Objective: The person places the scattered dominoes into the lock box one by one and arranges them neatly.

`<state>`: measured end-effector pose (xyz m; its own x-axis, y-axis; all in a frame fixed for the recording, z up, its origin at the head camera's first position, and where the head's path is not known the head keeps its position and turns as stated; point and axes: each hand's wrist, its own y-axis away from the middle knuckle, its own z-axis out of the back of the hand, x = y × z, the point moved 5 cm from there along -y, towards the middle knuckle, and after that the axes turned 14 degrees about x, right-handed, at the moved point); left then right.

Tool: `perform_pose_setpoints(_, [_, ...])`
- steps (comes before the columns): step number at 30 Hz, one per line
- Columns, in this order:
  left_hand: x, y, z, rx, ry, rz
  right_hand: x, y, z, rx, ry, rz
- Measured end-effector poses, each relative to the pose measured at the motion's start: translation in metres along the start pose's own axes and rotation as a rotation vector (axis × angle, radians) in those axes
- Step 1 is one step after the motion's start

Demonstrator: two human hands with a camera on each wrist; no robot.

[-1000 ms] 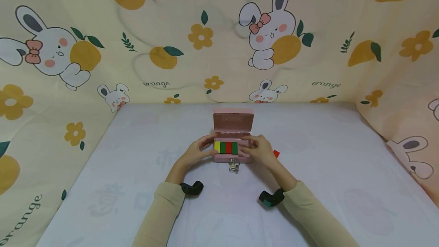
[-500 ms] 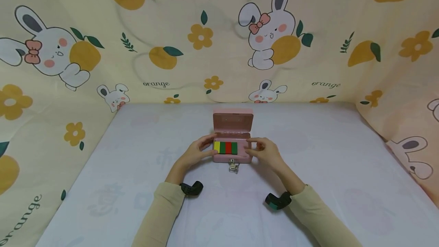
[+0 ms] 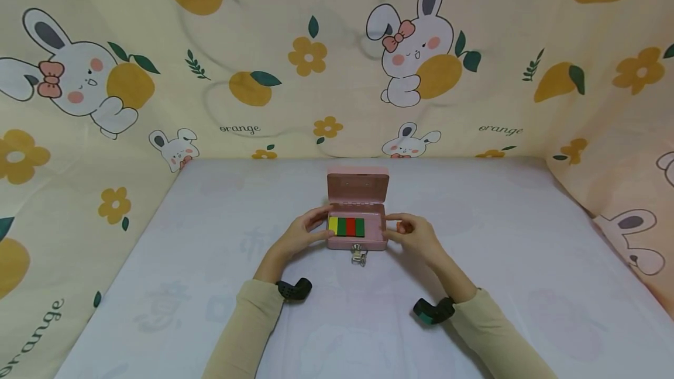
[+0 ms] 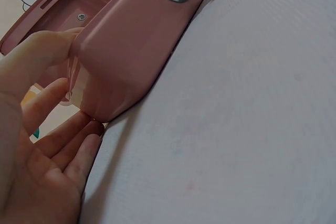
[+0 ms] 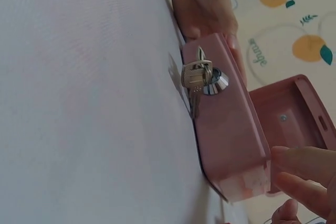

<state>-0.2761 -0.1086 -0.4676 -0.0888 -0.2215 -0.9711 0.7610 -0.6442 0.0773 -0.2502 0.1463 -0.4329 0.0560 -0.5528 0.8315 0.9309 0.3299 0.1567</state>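
A pink metal cash box [image 3: 374, 245] stands on the table with its lid [image 3: 358, 187] raised. Inside, a row of flat coloured blocks [image 3: 350, 227], yellow, green and red, fills the left part; the right part shows bare floor. My left hand [image 3: 299, 235] holds the box's left end, thumb near the front corner and fingers toward the back. At the right end is my right hand [image 3: 418, 237], its fingers [image 5: 299, 162] loosely extended by the rim, holding nothing visible. Whether those fingertips touch the box is hard to tell.
Keys [image 5: 195, 80] hang from the lock [image 5: 216, 82] on the box's front. White cloth [image 3: 237, 192] covers the table, with a printed orange-and-rabbit curtain [image 3: 347, 92] behind and at the sides. Each wrist wears a black camera [image 3: 296, 289].
My right hand has drawn back rightward from over the box's interior to its right edge. A red piece beside that hand earlier is now out of sight. The left hand stays put.
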Motion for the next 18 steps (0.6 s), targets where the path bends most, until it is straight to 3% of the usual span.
perform_pose_setpoints(7, [0.001, 0.0, 0.0, -0.005, 0.011, 0.018, -0.008, 0.002, 0.007, 0.011, 0.006, -0.02])
perform_pose_setpoints(13, [0.001, 0.001, 0.0, -0.002, 0.009, 0.001, -0.015, 0.002, 0.012, 0.072, -0.009, 0.015])
perform_pose_setpoints(18, [-0.002, 0.002, -0.001, 0.012, 0.017, -0.015, -0.02, 0.001, 0.018, 0.073, 0.047, 0.036])
